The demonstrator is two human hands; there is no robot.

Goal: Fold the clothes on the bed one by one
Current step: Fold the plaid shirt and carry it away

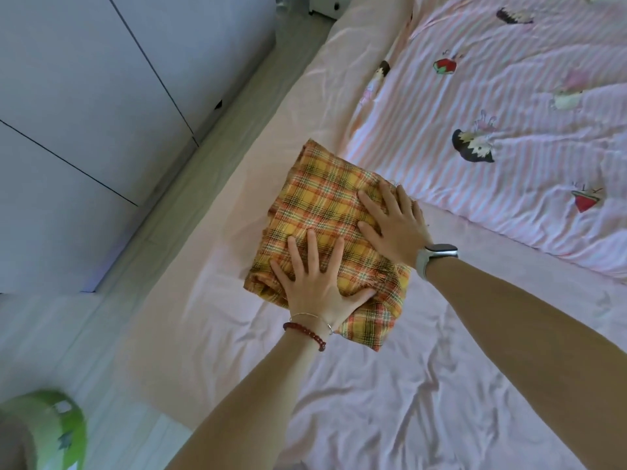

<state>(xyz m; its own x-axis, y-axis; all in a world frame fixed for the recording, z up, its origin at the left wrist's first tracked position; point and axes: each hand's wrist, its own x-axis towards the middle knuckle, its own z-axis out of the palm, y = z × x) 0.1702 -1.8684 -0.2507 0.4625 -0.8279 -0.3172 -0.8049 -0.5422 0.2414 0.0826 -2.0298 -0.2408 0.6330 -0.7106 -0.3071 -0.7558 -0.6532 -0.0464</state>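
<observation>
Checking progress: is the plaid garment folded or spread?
Folded: the plaid garment lies as a compact layered square, left hand and right hand pressing it flat.

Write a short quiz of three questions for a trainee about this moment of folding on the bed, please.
1. True or false: both hands lie flat on the folded yellow and orange plaid cloth.
2. Which wrist carries the grey watch: A left, B right?
3. Fill in: the plaid cloth rests on the plain pink ____, beside the striped pink quilt with cartoon prints.

Key: 1 true, left hand and right hand press with straight fingers; 2 B; 3 sheet.
</observation>
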